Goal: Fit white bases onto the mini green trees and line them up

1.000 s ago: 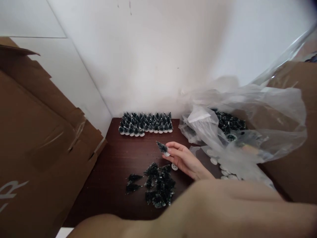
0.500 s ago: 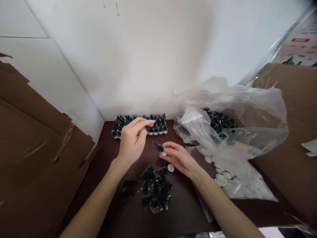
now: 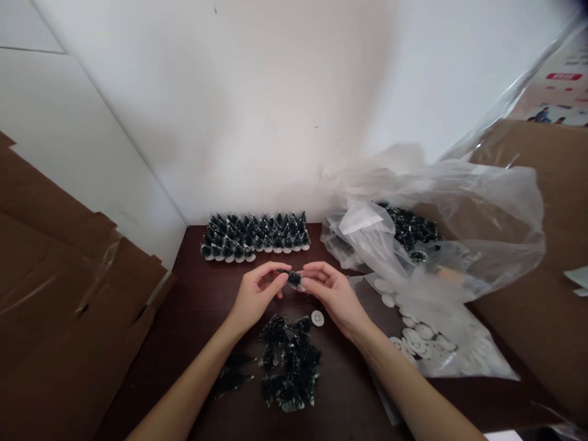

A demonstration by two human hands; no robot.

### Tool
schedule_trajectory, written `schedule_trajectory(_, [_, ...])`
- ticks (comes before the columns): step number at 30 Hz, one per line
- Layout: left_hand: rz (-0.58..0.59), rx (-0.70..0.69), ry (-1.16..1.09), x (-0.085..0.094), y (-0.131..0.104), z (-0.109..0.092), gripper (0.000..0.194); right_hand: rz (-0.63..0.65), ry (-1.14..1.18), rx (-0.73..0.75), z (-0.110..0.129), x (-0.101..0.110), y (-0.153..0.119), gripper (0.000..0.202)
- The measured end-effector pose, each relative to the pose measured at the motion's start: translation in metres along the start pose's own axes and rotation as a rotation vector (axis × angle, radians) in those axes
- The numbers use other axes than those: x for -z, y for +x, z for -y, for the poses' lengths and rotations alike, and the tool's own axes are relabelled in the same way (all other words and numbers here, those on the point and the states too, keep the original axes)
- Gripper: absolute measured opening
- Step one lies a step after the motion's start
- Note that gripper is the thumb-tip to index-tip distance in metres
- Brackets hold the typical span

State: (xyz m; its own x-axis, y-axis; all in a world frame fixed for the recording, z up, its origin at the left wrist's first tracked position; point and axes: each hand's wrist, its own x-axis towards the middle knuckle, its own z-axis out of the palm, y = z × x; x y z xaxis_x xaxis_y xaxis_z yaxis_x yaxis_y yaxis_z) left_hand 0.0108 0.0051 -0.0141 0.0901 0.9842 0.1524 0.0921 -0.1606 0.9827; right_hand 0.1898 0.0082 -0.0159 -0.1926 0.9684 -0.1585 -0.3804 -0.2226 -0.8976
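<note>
A small dark green bottle-brush tree (image 3: 292,278) lies tilted between my two hands. My left hand (image 3: 258,294) pinches its tip side, and my right hand (image 3: 331,294) grips the white base end. Just below the right fingers, one white round disc (image 3: 317,318) rests on the dark table (image 3: 202,306). A pile of loose trees (image 3: 290,364) is on the table below my hands, with a few more (image 3: 233,373) to its left. Rows of trees standing on white bases (image 3: 255,236) line the back by the wall.
Clear plastic bags (image 3: 496,245) spread over the right side, with more dark trees (image 3: 408,226) and several white discs (image 3: 420,340) in or under them. Brown cardboard stands at the left (image 3: 68,294) and right (image 3: 542,245). A white wall (image 3: 275,110) rises behind.
My left hand has come down and right from in front of the tree rows and has closed on the tree in my right hand. The tree is now more level, and the rows are uncovered.
</note>
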Motion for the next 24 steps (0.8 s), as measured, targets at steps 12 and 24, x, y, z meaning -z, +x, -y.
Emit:
schedule_trajectory(12, [-0.055,0.034,-0.011,0.0069,-0.0012,-0.0038,0.025,0.000,-0.060,0.019,0.0041,0.0001,-0.0014,0.031])
schedule_trajectory(24, [0.009,0.014,-0.004,0.0075,-0.0030,-0.0049,0.029,-0.002,-0.178,0.056,-0.0006,0.0022,0.0008,0.034])
